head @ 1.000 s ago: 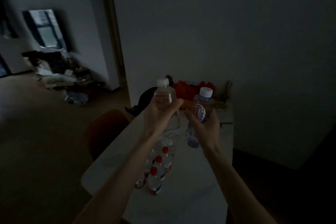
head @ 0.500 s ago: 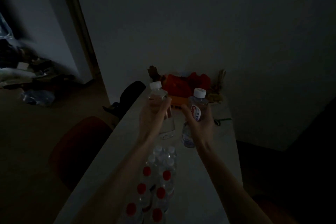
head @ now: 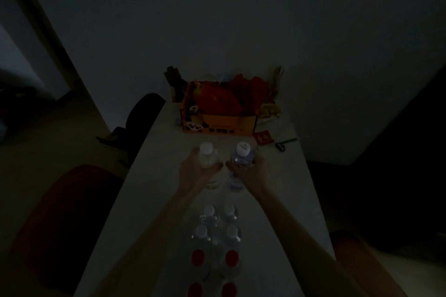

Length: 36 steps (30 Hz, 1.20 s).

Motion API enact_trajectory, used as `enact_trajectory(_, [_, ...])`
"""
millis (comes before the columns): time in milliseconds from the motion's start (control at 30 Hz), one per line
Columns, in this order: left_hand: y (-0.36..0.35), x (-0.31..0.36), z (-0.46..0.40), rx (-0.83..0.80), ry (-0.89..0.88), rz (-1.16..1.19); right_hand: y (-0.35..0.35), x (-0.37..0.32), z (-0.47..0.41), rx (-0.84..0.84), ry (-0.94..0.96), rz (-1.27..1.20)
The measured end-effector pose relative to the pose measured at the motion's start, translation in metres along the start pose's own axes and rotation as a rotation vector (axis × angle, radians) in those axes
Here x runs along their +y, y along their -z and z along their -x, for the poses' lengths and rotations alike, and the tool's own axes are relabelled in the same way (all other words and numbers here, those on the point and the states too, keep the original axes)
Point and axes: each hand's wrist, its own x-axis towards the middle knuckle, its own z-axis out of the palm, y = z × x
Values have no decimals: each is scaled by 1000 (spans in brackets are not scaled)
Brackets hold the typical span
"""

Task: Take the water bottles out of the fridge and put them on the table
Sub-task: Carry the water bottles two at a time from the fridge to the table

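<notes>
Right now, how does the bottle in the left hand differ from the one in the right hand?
The left hand's bottle has a plain white cap; the right hand's bottle has a white cap with a small mark. The left one looks clear and colourless, the right one bluish. Both stand upright, side by side, each gripped by its hand, left hand, right hand.

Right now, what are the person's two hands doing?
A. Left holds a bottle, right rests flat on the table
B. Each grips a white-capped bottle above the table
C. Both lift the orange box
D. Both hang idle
B: the left hand grips one white-capped bottle and the right hand another, near the table.
</notes>
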Motion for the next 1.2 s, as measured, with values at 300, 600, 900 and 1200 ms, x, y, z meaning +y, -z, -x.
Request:
enact_trajectory(300, [-33, -80, -20, -156, 115, -127, -38, 32, -7, 0, -203, 105])
enact_trajectory(600, [-58, -103, -26, -209, 180, -285, -64, 61, -9, -62, -338, 237])
enact_trajectory(900, [-68, -123, -41, -345, 253, -209, -70, 75, -10, -145, -314, 278])
enact_trajectory(1200, [-76, -124, -38, -322, 247, -345, -69, 80, -13, -263, -220, 328])
